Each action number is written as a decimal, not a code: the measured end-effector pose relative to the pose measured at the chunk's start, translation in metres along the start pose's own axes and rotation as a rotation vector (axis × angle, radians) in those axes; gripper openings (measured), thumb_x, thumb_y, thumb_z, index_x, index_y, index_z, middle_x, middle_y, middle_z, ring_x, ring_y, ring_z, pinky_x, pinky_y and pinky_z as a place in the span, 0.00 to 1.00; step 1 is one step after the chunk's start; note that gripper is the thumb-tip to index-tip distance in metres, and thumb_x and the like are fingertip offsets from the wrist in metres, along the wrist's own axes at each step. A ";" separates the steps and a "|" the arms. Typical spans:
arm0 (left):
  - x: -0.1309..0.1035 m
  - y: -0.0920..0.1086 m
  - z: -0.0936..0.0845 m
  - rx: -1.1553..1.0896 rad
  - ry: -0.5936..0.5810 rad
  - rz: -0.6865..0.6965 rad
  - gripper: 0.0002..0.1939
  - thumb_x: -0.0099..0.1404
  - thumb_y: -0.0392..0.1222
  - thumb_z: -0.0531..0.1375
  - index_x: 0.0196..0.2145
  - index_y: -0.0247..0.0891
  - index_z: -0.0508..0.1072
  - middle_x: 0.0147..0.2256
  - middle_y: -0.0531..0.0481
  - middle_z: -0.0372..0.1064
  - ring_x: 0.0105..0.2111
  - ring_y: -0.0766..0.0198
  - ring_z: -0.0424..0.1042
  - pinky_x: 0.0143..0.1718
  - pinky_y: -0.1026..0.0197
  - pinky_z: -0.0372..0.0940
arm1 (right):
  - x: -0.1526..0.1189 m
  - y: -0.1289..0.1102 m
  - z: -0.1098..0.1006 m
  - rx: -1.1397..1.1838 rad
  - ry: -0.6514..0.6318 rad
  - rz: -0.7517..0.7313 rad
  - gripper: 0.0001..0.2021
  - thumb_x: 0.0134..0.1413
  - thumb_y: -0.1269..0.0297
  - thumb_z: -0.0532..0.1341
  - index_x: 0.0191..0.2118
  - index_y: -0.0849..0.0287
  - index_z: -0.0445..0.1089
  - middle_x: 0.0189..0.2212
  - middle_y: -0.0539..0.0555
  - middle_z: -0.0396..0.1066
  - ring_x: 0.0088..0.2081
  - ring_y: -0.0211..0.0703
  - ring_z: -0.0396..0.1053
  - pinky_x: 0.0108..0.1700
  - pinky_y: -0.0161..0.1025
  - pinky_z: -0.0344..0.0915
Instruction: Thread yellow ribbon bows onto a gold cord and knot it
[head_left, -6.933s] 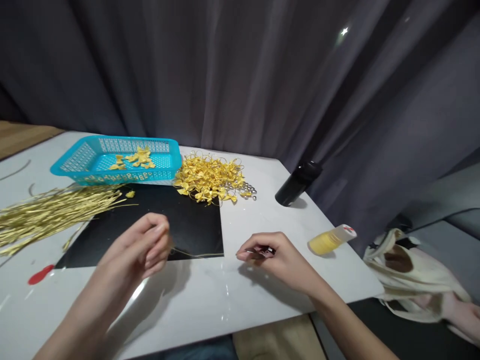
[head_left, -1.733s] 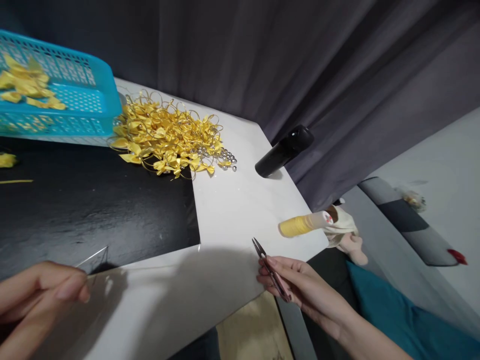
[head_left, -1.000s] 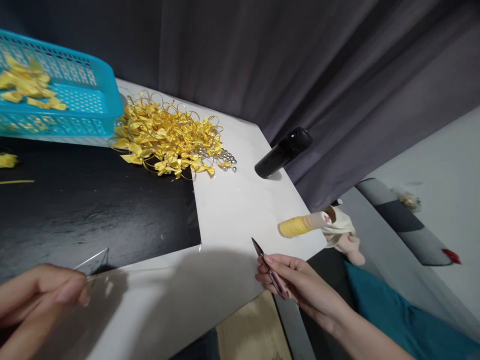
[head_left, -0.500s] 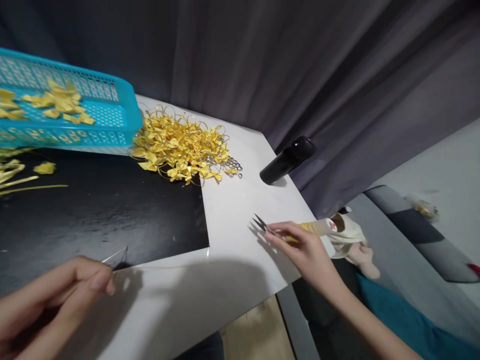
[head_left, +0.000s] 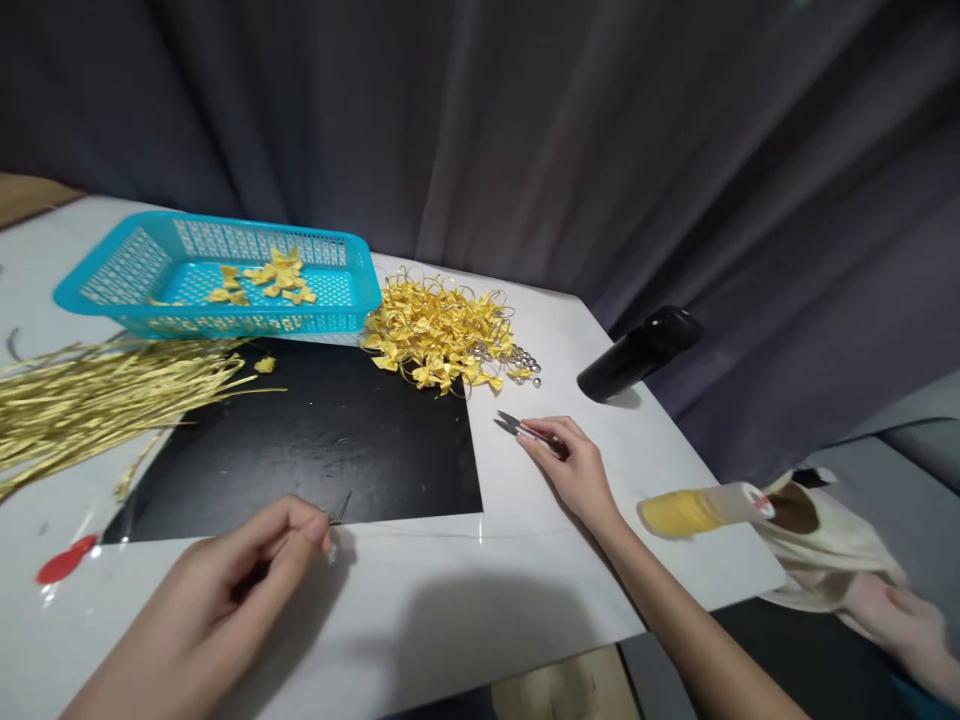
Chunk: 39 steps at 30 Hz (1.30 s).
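My left hand (head_left: 262, 560) is closed in a pinch over the front edge of the black mat (head_left: 360, 450). A thin strand (head_left: 342, 508) sticks out past its fingertips; whether it is thread, wire or a needle I cannot tell. In my right hand (head_left: 574, 465) is a pair of thread snips (head_left: 517, 425), blades slightly apart and pointing left, over the white table right of the mat. Beyond the mat lies a heap of yellow ribbon bows (head_left: 439, 325) with thin loops. Several small silvery beads (head_left: 527, 362) lie at the heap's right end.
A blue basket (head_left: 360, 285) with a few yellow bows stands at the back. Yellow-green strips (head_left: 97, 400) and a red piece (head_left: 66, 560) lie left. A black bottle (head_left: 634, 355) and a yellow-filled container (head_left: 682, 512) are at right. Another person's hand (head_left: 892, 610) shows beyond the table.
The view has swung left, bringing in the whole basket and the strips. My right hand, with the snips, has moved left away from the yellow container. My left hand keeps its pinch.
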<state>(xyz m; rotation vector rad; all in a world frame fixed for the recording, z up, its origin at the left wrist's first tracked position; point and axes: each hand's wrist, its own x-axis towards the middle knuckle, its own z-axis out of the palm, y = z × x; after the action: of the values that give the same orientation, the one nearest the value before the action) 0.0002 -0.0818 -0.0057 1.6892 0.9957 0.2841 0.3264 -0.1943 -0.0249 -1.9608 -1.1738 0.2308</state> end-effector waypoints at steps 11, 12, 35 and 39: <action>-0.001 0.001 -0.005 0.014 -0.037 0.024 0.20 0.69 0.58 0.47 0.30 0.42 0.65 0.28 0.55 0.64 0.29 0.62 0.64 0.29 0.69 0.60 | 0.003 -0.068 0.007 0.078 -0.138 -0.086 0.07 0.57 0.62 0.63 0.41 0.54 0.73 0.43 0.54 0.71 0.46 0.47 0.70 0.48 0.42 0.65; -0.001 0.003 -0.005 0.016 -0.030 0.030 0.20 0.69 0.58 0.47 0.29 0.42 0.65 0.27 0.55 0.63 0.29 0.62 0.64 0.28 0.68 0.59 | 0.000 -0.086 0.014 0.095 -0.222 -0.121 0.06 0.56 0.62 0.65 0.40 0.53 0.74 0.43 0.53 0.72 0.46 0.46 0.70 0.49 0.41 0.65; -0.007 0.004 -0.048 0.171 0.277 0.073 0.20 0.66 0.61 0.51 0.42 0.45 0.68 0.35 0.50 0.70 0.34 0.57 0.70 0.26 0.66 0.60 | 0.012 -0.118 0.017 0.149 -0.639 -0.075 0.07 0.56 0.69 0.63 0.28 0.55 0.76 0.24 0.47 0.77 0.27 0.40 0.74 0.31 0.31 0.66; -0.008 0.010 -0.050 0.106 0.388 0.081 0.18 0.64 0.61 0.55 0.42 0.45 0.68 0.27 0.55 0.65 0.23 0.63 0.61 0.22 0.66 0.56 | 0.008 -0.107 0.014 0.097 -0.656 -0.104 0.07 0.57 0.68 0.62 0.29 0.54 0.76 0.25 0.47 0.77 0.28 0.40 0.74 0.31 0.32 0.66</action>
<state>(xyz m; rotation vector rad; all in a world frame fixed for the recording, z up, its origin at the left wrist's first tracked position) -0.0313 -0.0546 0.0243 1.8123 1.2446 0.6403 0.2540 -0.1553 0.0458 -1.7776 -1.6296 0.9080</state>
